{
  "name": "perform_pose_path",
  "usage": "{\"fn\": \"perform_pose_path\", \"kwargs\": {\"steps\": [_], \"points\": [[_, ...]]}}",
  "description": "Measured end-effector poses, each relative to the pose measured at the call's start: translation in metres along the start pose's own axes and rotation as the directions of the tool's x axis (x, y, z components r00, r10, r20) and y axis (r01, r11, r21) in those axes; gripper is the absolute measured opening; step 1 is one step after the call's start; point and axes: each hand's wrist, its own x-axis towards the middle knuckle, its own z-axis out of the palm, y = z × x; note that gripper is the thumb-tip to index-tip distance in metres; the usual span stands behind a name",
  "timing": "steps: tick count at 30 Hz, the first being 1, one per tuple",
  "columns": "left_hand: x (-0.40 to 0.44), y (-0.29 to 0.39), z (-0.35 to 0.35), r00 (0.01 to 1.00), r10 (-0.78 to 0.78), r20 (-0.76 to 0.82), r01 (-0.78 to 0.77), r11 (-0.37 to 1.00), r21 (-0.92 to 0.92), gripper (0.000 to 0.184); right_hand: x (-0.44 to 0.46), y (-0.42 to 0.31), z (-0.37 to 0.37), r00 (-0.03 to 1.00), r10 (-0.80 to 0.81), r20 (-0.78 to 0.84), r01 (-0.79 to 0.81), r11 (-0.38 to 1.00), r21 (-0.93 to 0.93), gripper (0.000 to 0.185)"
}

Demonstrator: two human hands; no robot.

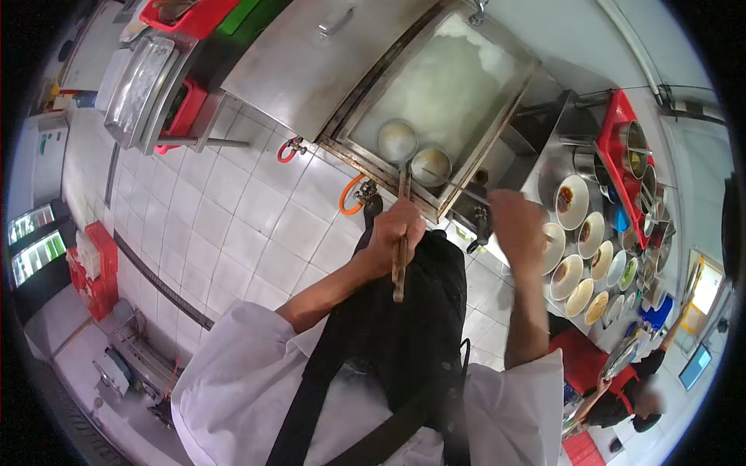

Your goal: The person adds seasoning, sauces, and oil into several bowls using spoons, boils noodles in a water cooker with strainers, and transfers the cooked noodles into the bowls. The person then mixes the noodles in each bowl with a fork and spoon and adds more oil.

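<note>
My left hand [395,233] is closed round the wooden handle of a strainer [397,141], whose round head lies over the steaming vat [361,155] near its front edge. On the right, my right hand [519,225] is closed on the thin handle of a ladle [430,167]. The ladle's round bowl is beside the strainer head, over the near right part of the vat. Cloudy pale liquid and steam or foam fill the vat; what either utensil holds is hard to make out.
Bowls [571,202], some with sauce, cover the steel counter at the right, beside a red tray [614,128] with metal pots. A co-worker [622,388] stands at lower right. Valves with orange hoses [350,194] stick out below the vat. Trays [140,93] sit at upper left.
</note>
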Motion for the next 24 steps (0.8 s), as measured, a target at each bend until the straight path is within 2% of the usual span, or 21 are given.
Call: {"fn": "perform_pose_path", "kwargs": {"steps": [1, 2, 3, 5, 6, 8, 9, 11, 15, 17, 18, 20, 24], "points": [[-0.001, 0.004, -0.001, 0.996, 0.089, 0.013, -0.089, 0.996, 0.008, 0.034, 0.020, -0.020, 0.006, 0.943, 0.125, 0.308, -0.126, 0.992, -0.017, 0.012], [-0.002, 0.005, -0.003, 0.991, 0.136, 0.017, -0.134, 0.987, -0.089, 0.031, 0.032, -0.038, 0.015, 0.932, 0.201, 0.302, -0.202, 0.979, -0.029, 0.013], [-0.002, 0.006, -0.004, 0.991, 0.135, 0.017, -0.133, 0.987, -0.092, 0.031, 0.037, -0.040, 0.033, 0.931, 0.204, 0.304, -0.204, 0.978, -0.031, 0.013], [-0.001, 0.006, -0.004, 0.988, 0.112, 0.108, -0.109, 0.994, -0.028, 0.029, 0.042, -0.042, 0.065, 0.931, 0.203, 0.303, -0.246, 0.963, 0.108, 0.016], [0.001, 0.002, -0.006, 0.988, 0.113, 0.108, -0.110, 0.993, -0.028, 0.029, 0.044, -0.039, 0.072, 0.931, 0.204, 0.302, -0.246, 0.963, 0.107, 0.016], [0.001, -0.005, -0.009, 0.989, 0.047, 0.143, -0.060, 0.994, 0.092, 0.027, 0.041, -0.037, 0.076, 0.935, 0.272, 0.229, -0.303, 0.947, 0.111, 0.019], [-0.002, -0.009, -0.009, 0.989, 0.042, 0.144, -0.056, 0.994, 0.092, 0.027, 0.038, -0.037, 0.078, 0.934, 0.272, 0.234, -0.303, 0.946, 0.111, 0.019], [-0.002, -0.017, -0.008, 0.995, 0.044, 0.086, -0.046, 0.999, 0.022, 0.029, 0.039, -0.034, 0.080, 0.923, 0.335, 0.190, -0.376, 0.891, 0.256, 0.019], [-0.003, -0.023, -0.011, 0.993, 0.078, 0.091, -0.074, 0.996, -0.048, 0.027, 0.041, -0.035, 0.090, 0.939, 0.272, 0.211, -0.314, 0.929, 0.195, 0.021], [-0.006, -0.022, -0.009, 0.993, 0.085, 0.078, -0.080, 0.995, -0.061, 0.027, 0.037, -0.033, 0.088, 0.956, 0.282, 0.081, -0.292, 0.934, 0.204, 0.020], [-0.006, -0.022, -0.009, 0.993, 0.086, 0.081, -0.082, 0.995, -0.061, 0.027, 0.039, -0.032, 0.087, 0.955, 0.284, 0.079, -0.295, 0.933, 0.205, 0.020], [-0.003, -0.019, -0.008, 0.986, 0.101, 0.132, -0.095, 0.994, -0.049, 0.027, 0.041, -0.035, 0.080, 0.948, 0.262, 0.182, -0.280, 0.956, 0.082, 0.019], [-0.010, -0.027, -0.008, 0.986, 0.105, 0.133, -0.097, 0.993, -0.069, 0.027, 0.040, -0.041, 0.082, 0.946, 0.209, 0.249, -0.221, 0.975, 0.022, 0.018]]}}
